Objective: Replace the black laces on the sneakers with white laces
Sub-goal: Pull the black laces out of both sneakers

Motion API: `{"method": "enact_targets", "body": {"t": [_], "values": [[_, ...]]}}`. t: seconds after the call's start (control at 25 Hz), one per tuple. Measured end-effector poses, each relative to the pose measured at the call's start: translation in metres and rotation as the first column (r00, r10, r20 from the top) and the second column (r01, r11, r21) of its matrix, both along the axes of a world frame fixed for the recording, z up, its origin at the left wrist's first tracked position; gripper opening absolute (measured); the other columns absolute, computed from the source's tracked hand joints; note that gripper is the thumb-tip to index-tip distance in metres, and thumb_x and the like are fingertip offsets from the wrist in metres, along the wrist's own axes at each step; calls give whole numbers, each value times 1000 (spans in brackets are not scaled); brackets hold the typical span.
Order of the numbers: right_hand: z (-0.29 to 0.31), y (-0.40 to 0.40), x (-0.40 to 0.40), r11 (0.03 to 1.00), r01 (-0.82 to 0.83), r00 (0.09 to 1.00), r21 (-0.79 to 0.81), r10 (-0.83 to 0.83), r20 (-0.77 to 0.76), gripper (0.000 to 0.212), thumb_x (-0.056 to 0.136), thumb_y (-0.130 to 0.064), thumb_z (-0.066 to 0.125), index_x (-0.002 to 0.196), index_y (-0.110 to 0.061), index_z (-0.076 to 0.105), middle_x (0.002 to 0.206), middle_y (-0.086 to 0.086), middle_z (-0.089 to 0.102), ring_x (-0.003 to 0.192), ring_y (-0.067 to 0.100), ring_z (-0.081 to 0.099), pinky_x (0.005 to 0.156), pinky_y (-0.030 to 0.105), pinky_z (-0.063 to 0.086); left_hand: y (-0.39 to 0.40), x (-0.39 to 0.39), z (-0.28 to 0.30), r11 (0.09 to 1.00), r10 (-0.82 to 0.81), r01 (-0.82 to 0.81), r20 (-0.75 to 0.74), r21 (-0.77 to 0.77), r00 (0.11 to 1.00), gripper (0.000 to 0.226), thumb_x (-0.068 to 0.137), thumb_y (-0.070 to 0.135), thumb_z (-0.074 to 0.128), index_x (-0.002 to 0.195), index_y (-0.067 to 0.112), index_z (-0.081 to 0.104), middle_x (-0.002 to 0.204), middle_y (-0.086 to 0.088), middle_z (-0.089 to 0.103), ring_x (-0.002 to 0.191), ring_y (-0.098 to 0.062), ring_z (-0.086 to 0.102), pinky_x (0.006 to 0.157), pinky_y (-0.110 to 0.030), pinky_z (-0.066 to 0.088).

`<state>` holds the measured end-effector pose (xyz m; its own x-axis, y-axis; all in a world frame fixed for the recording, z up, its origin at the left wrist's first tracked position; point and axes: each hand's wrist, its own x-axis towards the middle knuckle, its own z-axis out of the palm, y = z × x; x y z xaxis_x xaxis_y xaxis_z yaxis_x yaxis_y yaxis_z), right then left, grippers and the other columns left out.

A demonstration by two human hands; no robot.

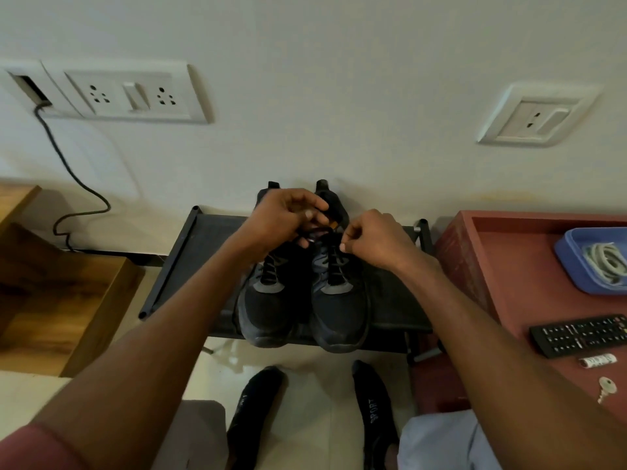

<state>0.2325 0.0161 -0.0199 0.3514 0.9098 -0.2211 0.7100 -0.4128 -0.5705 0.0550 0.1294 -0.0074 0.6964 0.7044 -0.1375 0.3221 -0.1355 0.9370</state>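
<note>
Black sneakers stand side by side on a dark rack, toes toward the person, long axes running away to the wall. Both hands meet at the far, ankle end: the left hand pinches what appears to be black lace at the top eyelets, and the right hand is curled in a pinch just beside it. White laces lie in a blue tray well to the right, nearer the right hand.
</note>
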Motion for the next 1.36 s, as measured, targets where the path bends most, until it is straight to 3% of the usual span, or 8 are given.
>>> {"method": "enact_targets", "body": {"t": [0.16, 0.36, 0.48, 0.6, 0.72, 0.84, 1.0, 1.36], "values": [[4, 4, 5, 999, 44, 999, 29, -44, 1, 12, 89, -20, 72, 79, -24, 78, 85, -5, 75, 83, 18, 71, 81, 41, 62, -5, 0, -1, 955, -83, 161, -295, 250, 952, 27, 99, -6, 55, 112, 9, 72, 89, -8, 74, 44, -19, 63, 47, -24, 52], [9, -5, 1, 996, -69, 997, -48, 71, 28, 14, 83, -34, 86, 86, -28, 75, 89, -9, 72, 86, 13, 68, 82, 36, 56, 1, -7, 1, 951, -197, 259, -319, 168, 927, 44, 97, -11, 48, 124, 16, 69, 95, -8, 72, 63, -28, 73, 61, -33, 62], [7, -2, -4, 999, -35, 997, -40, 37, 63, 14, 83, -34, 86, 81, -25, 75, 87, -5, 74, 85, 17, 69, 80, 38, 58, -2, 1, 3, 995, -66, 79, -169, 66, 983, 28, 106, 5, 50, 121, 17, 69, 101, -1, 71, 71, -17, 72, 66, -32, 60], [18, -4, 5, 998, 60, 989, 34, -54, -139, 8, 88, -20, 82, 84, -16, 75, 82, 1, 76, 80, 20, 72, 71, 32, 54, 5, 2, 0, 915, 116, -30, -191, 402, 975, 16, 100, 22, 64, 115, 23, 71, 98, -2, 64, 81, -11, 62, 75, -27, 48], [21, -13, 13, 991, 117, 958, 58, -97, -270, 6, 86, -11, 82, 83, -14, 79, 75, 0, 78, 76, 21, 76, 62, 23, 51, -1, 1, -4, 736, 68, 225, -400, 639, 914, 23, 88, 44, 76, 109, 32, 73, 107, 4, 54, 104, -18, 47, 88, -36, 41], [22, -13, 16, 982, 169, 958, 89, -143, -248, 9, 86, -16, 84, 80, -22, 81, 81, -8, 77, 85, 12, 72, 74, 27, 52, -13, 9, -8, 704, 65, 286, -460, 650, 886, 31, 84, 41, 80, 112, 30, 72, 99, 10, 53, 103, -18, 52, 85, -38, 40], [27, -7, 12, 959, 272, 905, 81, -226, -360, 8, 93, -13, 76, 86, -13, 76, 87, -1, 78, 85, 19, 77, 60, 28, 49, -7, 11, -1, 855, 71, 89, -286, 511, 956, 13, 82, 14, 81, 87, 26, 78, 76, 16, 70, 79, -3, 66, 71, -27, 49], [29, -2, -4, 917, 383, 703, -112, -368, -609, 14, 107, -7, 47, 101, -12, 59, 102, 17, 79, 81, 21, 69, 65, 30, 45, 0, 6, 5, 827, 154, 41, -296, 561, 943, 7, 91, 28, 75, 94, 25, 69, 98, 3, 59, 91, -15, 54, 78, -33, 45]]}}
